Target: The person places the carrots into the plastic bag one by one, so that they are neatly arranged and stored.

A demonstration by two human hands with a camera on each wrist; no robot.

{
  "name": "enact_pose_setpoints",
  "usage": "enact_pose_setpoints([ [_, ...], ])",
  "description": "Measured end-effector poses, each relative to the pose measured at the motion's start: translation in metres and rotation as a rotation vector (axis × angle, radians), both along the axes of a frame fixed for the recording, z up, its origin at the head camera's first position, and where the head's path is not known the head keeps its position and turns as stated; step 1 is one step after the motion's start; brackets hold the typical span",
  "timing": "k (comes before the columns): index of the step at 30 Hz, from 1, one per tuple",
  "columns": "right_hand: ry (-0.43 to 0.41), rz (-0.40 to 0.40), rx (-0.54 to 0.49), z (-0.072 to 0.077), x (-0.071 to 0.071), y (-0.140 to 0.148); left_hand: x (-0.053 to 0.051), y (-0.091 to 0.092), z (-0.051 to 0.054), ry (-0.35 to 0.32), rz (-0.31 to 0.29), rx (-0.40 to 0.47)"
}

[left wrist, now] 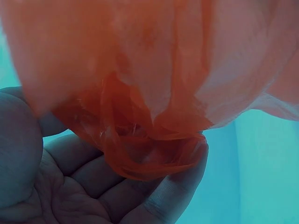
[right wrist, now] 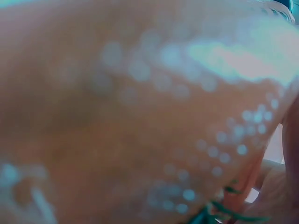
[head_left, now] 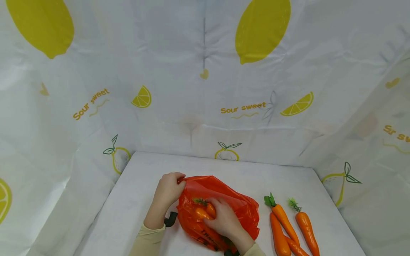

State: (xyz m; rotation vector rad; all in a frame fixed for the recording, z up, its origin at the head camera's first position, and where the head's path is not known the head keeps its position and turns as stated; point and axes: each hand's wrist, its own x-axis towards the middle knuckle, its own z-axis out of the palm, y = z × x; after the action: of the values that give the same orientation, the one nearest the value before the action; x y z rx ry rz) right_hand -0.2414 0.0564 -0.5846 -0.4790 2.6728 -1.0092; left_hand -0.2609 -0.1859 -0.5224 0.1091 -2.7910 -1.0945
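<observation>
Handling carrots [head_left: 201, 213] seems underway, right hand [head_left: 225, 218] gripping them, left hand [head_left: 169, 187] pinching the red bag [head_left: 209, 185], which likely needs steadying next

On the white table [head_left: 121, 213] we see a shiny red plastic bag [head_left: 238, 204] between the left and right edges, with a white lemon-printed sheet [head_left: 185, 99] behind the back edge. In the bag lie smooth orange carrots [head_left: 201, 214], the person's right hand [head_left: 224, 217] on them; the left hand [head_left: 169, 188] is at its back left. Right of it, three long orange carrots [head_left: 278, 234] lie touching; a fourth carrot [head_left: 306, 229] lies nearest the right edge.
</observation>
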Motion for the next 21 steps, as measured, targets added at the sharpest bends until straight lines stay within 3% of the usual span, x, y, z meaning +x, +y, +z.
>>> enact_pose_setpoints([
  [11,0.015,0.012,0.023,0.002,0.002,0.001,-0.001,0.001,-0.001,-0.004,0.012,0.004],
  [21,0.054,0.014,0.037,0.019,0.007,-0.001,-0.001,0.0,-0.002,-0.001,0.008,0.005],
])
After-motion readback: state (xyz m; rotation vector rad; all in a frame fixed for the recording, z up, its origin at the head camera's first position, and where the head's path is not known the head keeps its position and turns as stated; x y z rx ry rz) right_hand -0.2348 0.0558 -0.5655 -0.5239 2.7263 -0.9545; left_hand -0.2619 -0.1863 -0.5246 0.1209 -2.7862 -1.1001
